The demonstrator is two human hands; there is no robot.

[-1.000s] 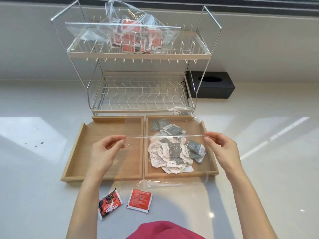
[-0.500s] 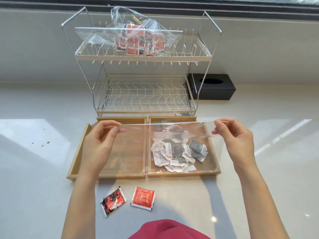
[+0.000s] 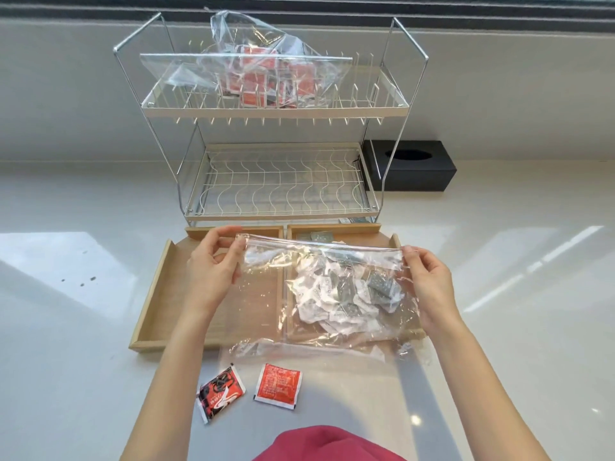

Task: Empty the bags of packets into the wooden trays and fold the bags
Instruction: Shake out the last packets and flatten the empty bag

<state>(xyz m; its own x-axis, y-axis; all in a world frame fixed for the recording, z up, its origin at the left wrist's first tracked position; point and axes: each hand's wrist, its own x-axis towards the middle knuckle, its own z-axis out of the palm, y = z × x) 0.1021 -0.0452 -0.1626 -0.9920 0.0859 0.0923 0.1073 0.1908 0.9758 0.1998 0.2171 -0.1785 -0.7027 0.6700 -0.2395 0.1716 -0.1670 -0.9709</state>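
Note:
I hold an empty clear zip bag (image 3: pixel 266 314) stretched by its top corners above two wooden trays. My left hand (image 3: pixel 213 271) pinches the left corner and my right hand (image 3: pixel 429 287) the right corner. The bag hangs down over both trays, its lower edge near their front rims. The left tray (image 3: pixel 156 294) has no packets in it. The right tray (image 3: pixel 396 241) holds a heap of white and grey packets (image 3: pixel 346 294), seen through the bag. A second clear bag of red packets (image 3: pixel 266 74) lies on the top shelf of the wire rack.
The two-tier wire rack (image 3: pixel 276 181) stands right behind the trays. A black tissue box (image 3: pixel 412 168) sits at the back right. Two loose red packets (image 3: pixel 221 392) (image 3: pixel 279 384) lie on the white counter near me.
The bag was held flat and edge-on over the trays; it has since been raised and turned so it hangs open-faced toward me. My hands moved slightly up and away.

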